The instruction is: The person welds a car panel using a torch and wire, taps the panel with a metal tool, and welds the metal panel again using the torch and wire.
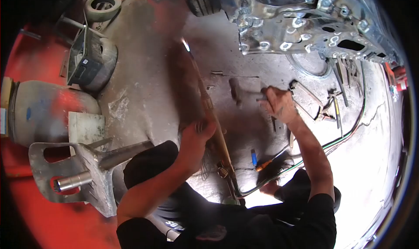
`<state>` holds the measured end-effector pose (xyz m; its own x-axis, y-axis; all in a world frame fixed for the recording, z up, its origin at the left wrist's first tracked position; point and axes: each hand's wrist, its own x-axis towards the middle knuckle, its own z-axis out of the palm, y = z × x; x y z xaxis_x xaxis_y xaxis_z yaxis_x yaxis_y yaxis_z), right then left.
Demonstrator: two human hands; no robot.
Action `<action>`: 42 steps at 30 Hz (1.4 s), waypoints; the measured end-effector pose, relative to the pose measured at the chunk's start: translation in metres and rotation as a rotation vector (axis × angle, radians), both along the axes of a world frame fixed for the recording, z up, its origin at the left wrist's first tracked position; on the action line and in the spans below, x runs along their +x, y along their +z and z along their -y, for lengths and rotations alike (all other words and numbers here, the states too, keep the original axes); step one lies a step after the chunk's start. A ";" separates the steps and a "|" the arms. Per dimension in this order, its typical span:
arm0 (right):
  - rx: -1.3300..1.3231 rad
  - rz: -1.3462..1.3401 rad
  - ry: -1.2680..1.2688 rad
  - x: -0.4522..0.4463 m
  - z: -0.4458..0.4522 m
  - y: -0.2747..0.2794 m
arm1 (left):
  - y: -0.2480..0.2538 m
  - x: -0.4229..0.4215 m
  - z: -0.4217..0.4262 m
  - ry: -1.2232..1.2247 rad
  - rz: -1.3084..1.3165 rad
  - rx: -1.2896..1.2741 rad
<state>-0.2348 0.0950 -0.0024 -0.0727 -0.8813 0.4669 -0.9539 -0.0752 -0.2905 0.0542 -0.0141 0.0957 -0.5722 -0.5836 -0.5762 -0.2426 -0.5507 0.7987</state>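
My left hand point(198, 133) is closed around a long brass gas torch point(223, 151) that slants up and away from me. A bright flame point(186, 45) burns at its tip. Hoses run off its lower end near my body. My right hand point(280, 105) is raised over the floor to the right of the torch, fingers curled together and blurred. Whatever those fingers hold, if anything, I cannot make out. Below it lie a blue lighter-like piece point(254, 157) and an orange-handled screwdriver point(264, 165).
A bare metal car body part point(301, 24) fills the upper right. Hand tools, including a yellow-handled hammer point(336, 109), and a green hose point(349, 133) lie at right. At left are a metal stand point(94, 175), a grey cylinder point(52, 111), a black crate point(80, 63) and a tyre point(103, 6).
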 end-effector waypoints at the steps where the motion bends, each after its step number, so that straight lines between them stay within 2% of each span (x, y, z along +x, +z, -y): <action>1: 0.021 0.016 -0.100 -0.002 0.003 0.005 | 0.002 0.000 -0.001 -0.001 -0.006 0.001; 3: 0.055 0.040 -0.301 -0.008 0.010 0.017 | 0.004 0.002 -0.003 -0.005 -0.017 -0.018; 6: -0.114 0.010 -0.280 -0.015 0.008 0.038 | 0.002 0.004 -0.002 0.000 -0.007 -0.058; 10: -0.407 -0.072 0.151 -0.005 0.003 0.077 | 0.003 0.007 0.001 -0.004 0.022 -0.065; 13: 0.046 -0.168 -0.418 -0.032 0.030 0.061 | 0.000 0.008 0.000 0.008 0.024 -0.070; 14: -0.022 -0.189 -0.404 -0.048 0.036 0.049 | 0.000 0.007 0.001 0.015 0.020 -0.077; 16: 0.011 -0.194 -0.420 -0.042 0.038 0.067 | 0.010 0.000 0.005 0.043 0.048 -0.081; 19: 0.028 -0.142 -0.368 -0.029 0.019 0.061 | 0.008 0.009 -0.004 0.024 0.068 -0.057; 23: -0.234 -0.181 -0.080 -0.020 0.014 0.062 | 0.002 0.012 0.003 -0.020 0.049 -0.099; 27: 0.027 -0.157 -0.421 -0.029 0.035 0.059 | 0.002 0.012 -0.002 0.020 -0.002 -0.042; 28: -0.039 -0.248 -0.389 -0.036 0.040 0.057 | 0.002 0.011 -0.003 0.022 -0.009 -0.044; 32: -0.086 -0.176 -0.306 -0.015 0.031 0.066 | 0.006 0.014 0.000 0.004 0.013 -0.044; 35: -0.086 -0.203 -0.341 -0.013 0.034 0.069 | 0.008 0.014 0.000 0.006 0.007 -0.036; 36: 0.014 -0.188 -0.420 -0.018 0.042 0.071 | 0.007 0.015 -0.002 0.003 0.017 -0.045; 40: -0.076 -0.227 -0.320 -0.003 0.040 0.083 | 0.010 0.016 -0.003 0.006 0.023 -0.083; 42: 0.001 -0.178 -0.400 -0.012 0.046 0.081 | 0.008 0.015 -0.003 0.004 0.010 -0.083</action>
